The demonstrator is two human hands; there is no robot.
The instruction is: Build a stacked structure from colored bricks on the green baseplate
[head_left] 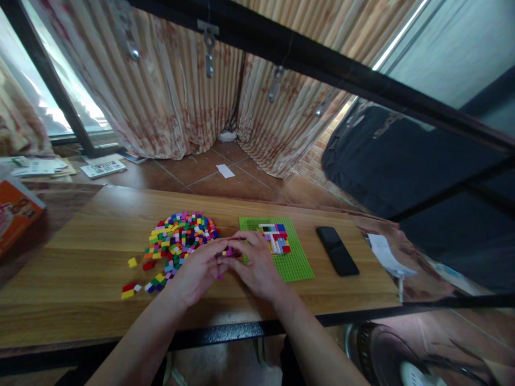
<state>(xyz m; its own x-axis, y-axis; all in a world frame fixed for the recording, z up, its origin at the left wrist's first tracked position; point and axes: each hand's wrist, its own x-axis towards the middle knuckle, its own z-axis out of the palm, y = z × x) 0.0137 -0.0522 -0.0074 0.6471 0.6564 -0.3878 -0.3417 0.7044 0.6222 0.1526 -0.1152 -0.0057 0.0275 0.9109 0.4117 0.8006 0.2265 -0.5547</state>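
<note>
My left hand [199, 271] and my right hand [256, 262] meet over the middle of the wooden table, fingertips together. Between their fingers show small toy bricks [228, 251], purple with a bit of yellow; the fingers cover most of them. Just left of my left hand spreads a pile of small multicoloured toy bricks [173, 236]. Beside my right hand lies a green baseplate [300, 265], partly behind it. On that plate sits a block of joined bricks [277, 239] in white, red, blue and yellow.
A black phone [337, 251] lies right of the baseplate on the wooden table [100, 230]. A few loose bricks [129, 291] sit at the pile's near left. A dark metal bar [322, 67] crosses above. An orange box [18, 212] is at far left, a fan [392, 354] lower right.
</note>
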